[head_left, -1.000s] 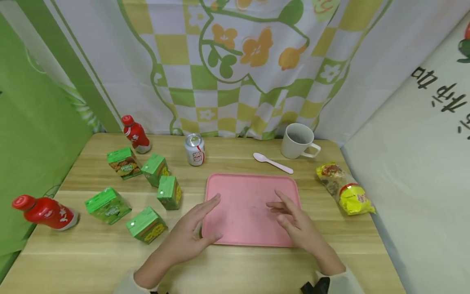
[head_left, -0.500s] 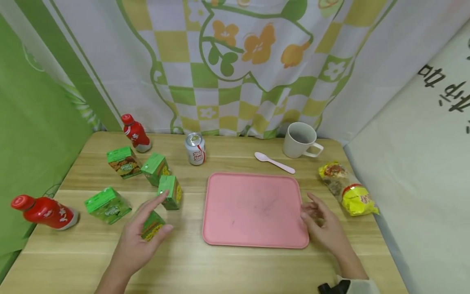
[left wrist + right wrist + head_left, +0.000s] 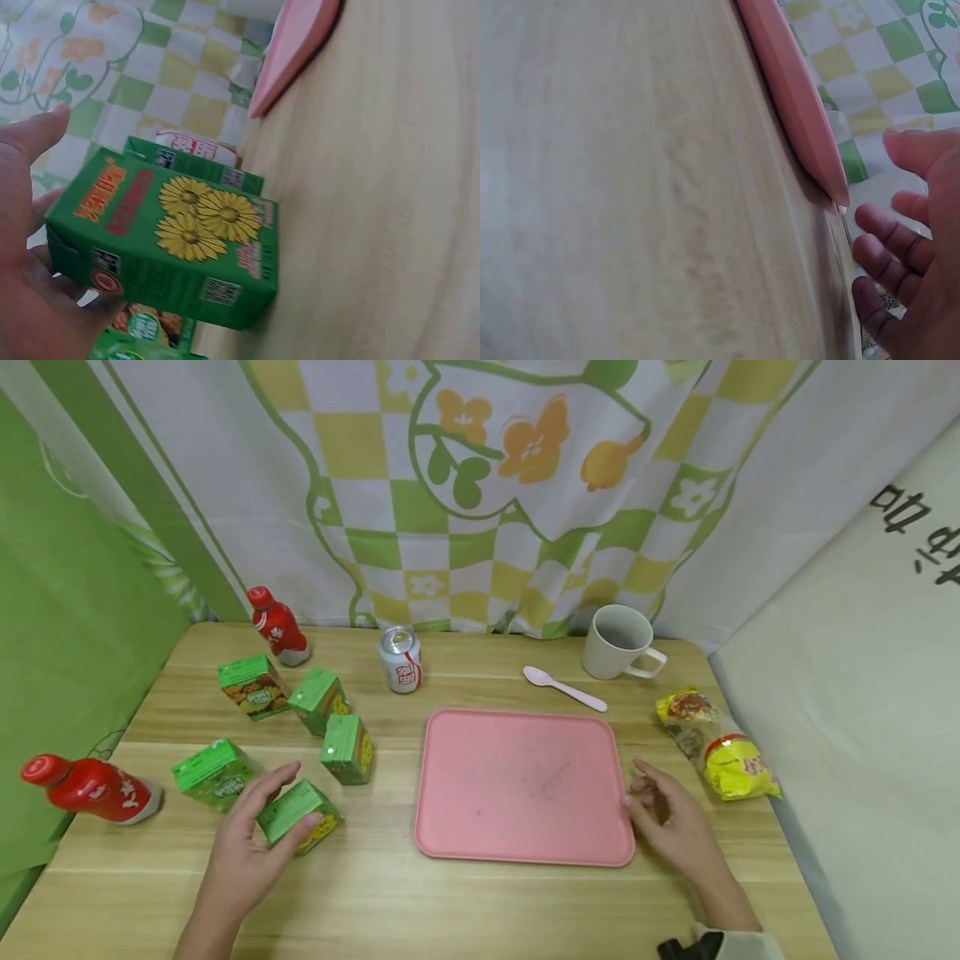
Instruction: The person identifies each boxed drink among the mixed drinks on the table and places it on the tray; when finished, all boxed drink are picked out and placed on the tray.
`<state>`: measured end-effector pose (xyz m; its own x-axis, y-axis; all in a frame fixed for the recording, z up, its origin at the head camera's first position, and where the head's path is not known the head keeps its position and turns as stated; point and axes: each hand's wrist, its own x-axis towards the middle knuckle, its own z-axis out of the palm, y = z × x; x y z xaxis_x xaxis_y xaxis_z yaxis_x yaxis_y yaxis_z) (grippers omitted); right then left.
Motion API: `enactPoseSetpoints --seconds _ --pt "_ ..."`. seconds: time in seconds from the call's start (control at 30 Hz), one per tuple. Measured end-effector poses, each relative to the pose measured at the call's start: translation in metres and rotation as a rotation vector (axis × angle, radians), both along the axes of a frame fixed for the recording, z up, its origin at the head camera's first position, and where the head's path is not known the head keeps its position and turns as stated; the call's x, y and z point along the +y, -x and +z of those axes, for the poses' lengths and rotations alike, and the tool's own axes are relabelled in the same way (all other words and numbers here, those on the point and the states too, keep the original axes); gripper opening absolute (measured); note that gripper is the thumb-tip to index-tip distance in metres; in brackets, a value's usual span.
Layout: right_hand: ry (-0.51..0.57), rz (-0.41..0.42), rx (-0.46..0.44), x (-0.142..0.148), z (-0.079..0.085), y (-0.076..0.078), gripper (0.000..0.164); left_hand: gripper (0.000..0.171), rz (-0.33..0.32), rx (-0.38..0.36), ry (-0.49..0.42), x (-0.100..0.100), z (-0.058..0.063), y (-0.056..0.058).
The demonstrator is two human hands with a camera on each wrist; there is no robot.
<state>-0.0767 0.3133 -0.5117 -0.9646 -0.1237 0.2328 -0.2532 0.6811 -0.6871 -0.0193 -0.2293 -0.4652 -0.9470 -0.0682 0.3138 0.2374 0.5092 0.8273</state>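
My left hand (image 3: 243,856) is spread around a green drink carton (image 3: 288,817), thumb on one side and fingers on the other. In the left wrist view, the carton (image 3: 169,232) shows yellow flowers on its face, and the thumb (image 3: 45,133) stands apart from it. Whether the other fingers touch it is hard to see. Beside the right edge of the pink tray (image 3: 525,785) is my right hand (image 3: 675,827), its fingers loosely bent and holding nothing. The right wrist view shows that hand (image 3: 915,255) near the tray's rim (image 3: 802,105).
More green cartons (image 3: 347,749) stand on the left of the wooden table, with two red bottles (image 3: 279,628) (image 3: 101,789). Along the back are a can (image 3: 401,662), a pink spoon (image 3: 564,687) and a grey mug (image 3: 617,643). A yellow food packet (image 3: 717,745) lies at the right.
My left hand has moved left from the tray to the nearest green carton. My right hand has shifted right, from above the tray to beside its right edge. The tray's right side has shifted slightly.
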Motion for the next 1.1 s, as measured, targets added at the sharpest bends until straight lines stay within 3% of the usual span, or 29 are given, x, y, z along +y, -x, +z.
enactPoseSetpoints --seconds 0.2,0.4,0.9,1.1 --pt "-0.102 0.003 -0.064 0.000 0.001 0.001 0.057 0.067 0.056 -0.100 0.012 0.000 -0.010 -0.003" --pt "-0.141 0.018 -0.062 -0.002 0.000 0.001 0.056 0.063 0.103 -0.174 -0.006 -0.002 -0.017 -0.005" --pt "-0.178 0.032 -0.115 -0.004 -0.002 0.004 0.053 0.062 0.112 -0.241 -0.040 -0.007 -0.023 -0.008" --pt "-0.170 0.042 -0.115 -0.004 0.000 0.004 0.054 0.056 0.128 -0.232 -0.034 -0.007 -0.023 -0.007"
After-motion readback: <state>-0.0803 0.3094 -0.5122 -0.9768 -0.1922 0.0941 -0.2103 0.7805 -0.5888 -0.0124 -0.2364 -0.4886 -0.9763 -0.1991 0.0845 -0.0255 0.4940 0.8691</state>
